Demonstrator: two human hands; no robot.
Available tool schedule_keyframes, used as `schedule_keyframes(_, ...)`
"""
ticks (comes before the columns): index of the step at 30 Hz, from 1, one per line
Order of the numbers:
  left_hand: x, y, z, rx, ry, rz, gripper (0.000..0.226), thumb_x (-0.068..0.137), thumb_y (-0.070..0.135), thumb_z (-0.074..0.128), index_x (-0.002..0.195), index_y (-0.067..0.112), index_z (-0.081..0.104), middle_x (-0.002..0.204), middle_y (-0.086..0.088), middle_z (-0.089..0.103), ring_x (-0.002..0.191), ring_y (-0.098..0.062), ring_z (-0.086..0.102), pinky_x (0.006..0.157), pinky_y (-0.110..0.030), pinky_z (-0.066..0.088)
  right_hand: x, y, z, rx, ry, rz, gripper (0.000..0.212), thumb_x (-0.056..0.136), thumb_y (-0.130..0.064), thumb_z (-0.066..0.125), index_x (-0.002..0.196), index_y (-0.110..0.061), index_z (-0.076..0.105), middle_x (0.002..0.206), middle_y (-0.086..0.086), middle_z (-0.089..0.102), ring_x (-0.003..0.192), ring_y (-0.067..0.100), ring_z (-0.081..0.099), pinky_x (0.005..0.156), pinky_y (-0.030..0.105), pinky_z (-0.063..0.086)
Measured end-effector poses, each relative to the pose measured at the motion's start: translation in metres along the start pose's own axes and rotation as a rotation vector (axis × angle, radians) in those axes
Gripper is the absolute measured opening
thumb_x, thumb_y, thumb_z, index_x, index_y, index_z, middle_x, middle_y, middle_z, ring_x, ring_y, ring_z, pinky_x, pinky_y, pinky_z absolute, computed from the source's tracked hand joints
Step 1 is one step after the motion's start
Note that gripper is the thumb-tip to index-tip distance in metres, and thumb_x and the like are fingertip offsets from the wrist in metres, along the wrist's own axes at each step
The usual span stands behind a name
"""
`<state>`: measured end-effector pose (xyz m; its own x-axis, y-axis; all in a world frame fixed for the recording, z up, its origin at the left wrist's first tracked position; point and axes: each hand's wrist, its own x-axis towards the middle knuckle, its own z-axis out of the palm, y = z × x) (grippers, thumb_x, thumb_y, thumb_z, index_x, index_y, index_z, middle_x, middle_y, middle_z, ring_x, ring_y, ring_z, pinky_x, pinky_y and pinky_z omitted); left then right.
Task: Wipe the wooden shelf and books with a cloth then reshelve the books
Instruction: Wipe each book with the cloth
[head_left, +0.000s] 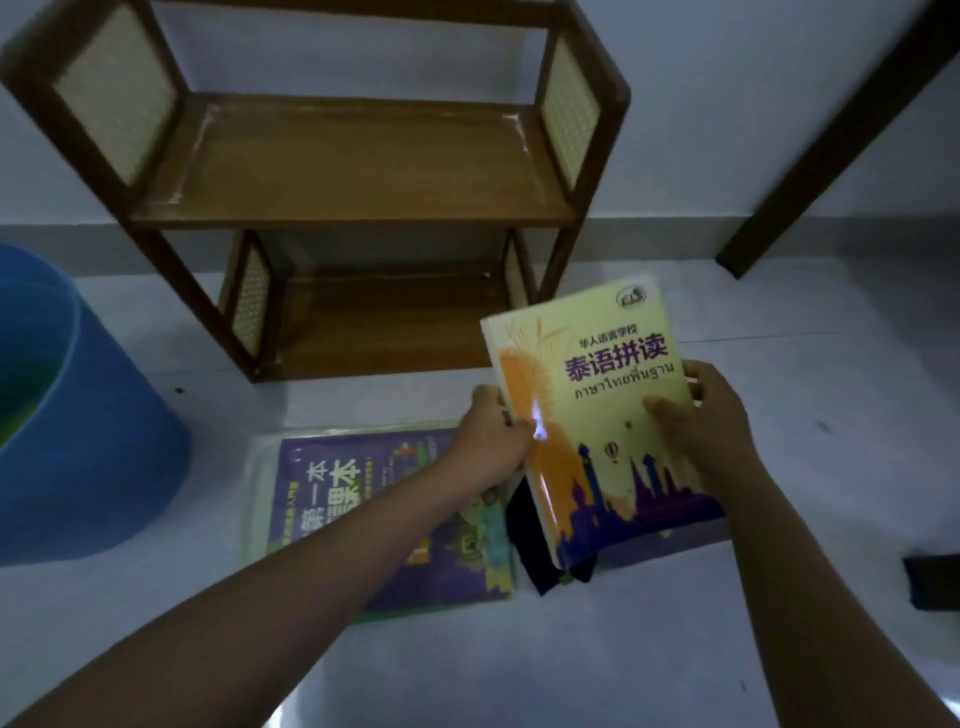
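A dark wooden shelf (358, 171) with woven side panels stands against the wall, both boards bare. I hold a yellow book (597, 395) with a purple skyline cover, tilted above the floor in front of the shelf. My left hand (493, 441) grips its left edge and my right hand (711, 421) its right edge, thumb on the cover. A dark cloth (530, 540) lies on the floor under the book's lower edge. A purple book (332, 493) in a clear sleeve lies flat to the left.
A blue bucket (78, 431) stands at the left on the pale floor. A dark furniture leg (831, 140) slants down at the upper right. A black object (935, 579) lies at the right edge.
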<state>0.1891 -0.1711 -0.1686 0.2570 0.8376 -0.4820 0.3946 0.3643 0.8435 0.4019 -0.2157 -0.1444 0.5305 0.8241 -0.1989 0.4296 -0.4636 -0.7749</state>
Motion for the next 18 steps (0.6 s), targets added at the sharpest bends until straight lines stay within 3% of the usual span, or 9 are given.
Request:
schedule_keyframes(1,0.014,0.002,0.019,-0.019,-0.071,-0.046,0.025,0.087,0.020,0.059,0.108,0.011,0.049,0.100,-0.009,0.066,0.085,-0.023,0.066,0.059,-0.038,0.056,0.012,0.013,-0.009,-0.073,0.018,0.022,0.035,0.087,-0.016,0.063,0.120,-0.019,0.052,0.109,0.004,0.062,0.092,0.024,0.061,0.081,0.042,0.053)
schedule_keyframes(4,0.041,-0.007,0.055,-0.114,-0.206,-0.135,0.024,0.080,0.012,0.053,0.100,0.007,0.065,0.099,-0.014,0.072,0.091,-0.029,0.069,0.080,-0.046,0.060,0.038,0.044,-0.019,-0.227,0.016,0.095,0.034,0.088,-0.010,0.057,0.122,-0.015,0.054,0.113,0.010,0.063,0.091,0.024,0.056,0.081,0.035,0.047)
schedule_keyframes(10,0.060,-0.019,0.083,-0.158,-0.304,-0.229,0.013,0.081,0.017,0.056,0.091,0.011,0.062,0.102,-0.009,0.066,0.098,-0.026,0.064,0.097,-0.038,0.052,0.064,0.091,-0.018,-0.368,-0.071,0.162,0.042,0.088,0.000,0.047,0.129,-0.010,0.051,0.123,0.019,0.060,0.108,0.035,0.056,0.084,0.033,0.041)
schedule_keyframes(12,0.057,-0.019,0.077,-0.123,-0.316,-0.224,0.039,0.072,0.027,0.060,0.107,0.010,0.061,0.118,-0.011,0.065,0.109,-0.028,0.062,0.100,-0.041,0.049,0.064,0.099,-0.013,-0.444,-0.064,0.186,0.048,0.086,-0.002,0.049,0.134,-0.009,0.046,0.128,0.020,0.056,0.113,0.038,0.053,0.091,0.037,0.042)
schedule_keyframes(14,0.049,-0.015,0.059,-0.024,-0.269,-0.157,0.066,0.077,0.031,0.063,0.137,0.012,0.046,0.138,-0.006,0.053,0.122,-0.026,0.054,0.103,-0.038,0.045,0.056,0.096,-0.002,-0.615,0.017,0.089,0.054,0.085,-0.010,0.054,0.137,-0.009,0.041,0.133,0.019,0.052,0.119,0.038,0.050,0.101,0.048,0.041)
schedule_keyframes(15,0.046,-0.018,0.045,0.034,-0.214,-0.093,0.069,0.085,0.027,0.061,0.146,0.012,0.034,0.144,-0.003,0.045,0.129,-0.024,0.047,0.105,-0.035,0.042,0.047,0.092,0.008,-0.636,0.039,-0.031,0.055,0.085,-0.013,0.057,0.137,-0.008,0.041,0.136,0.018,0.051,0.123,0.037,0.048,0.105,0.051,0.038)
schedule_keyframes(18,0.031,-0.041,-0.017,0.213,0.024,0.076,0.061,0.096,0.017,0.054,0.150,0.013,0.026,0.154,-0.006,0.033,0.139,-0.022,0.036,0.108,-0.034,0.035,-0.007,0.077,0.050,-0.546,-0.125,-0.454,0.056,0.087,-0.017,0.061,0.140,-0.008,0.042,0.143,0.018,0.046,0.133,0.035,0.041,0.111,0.047,0.031)
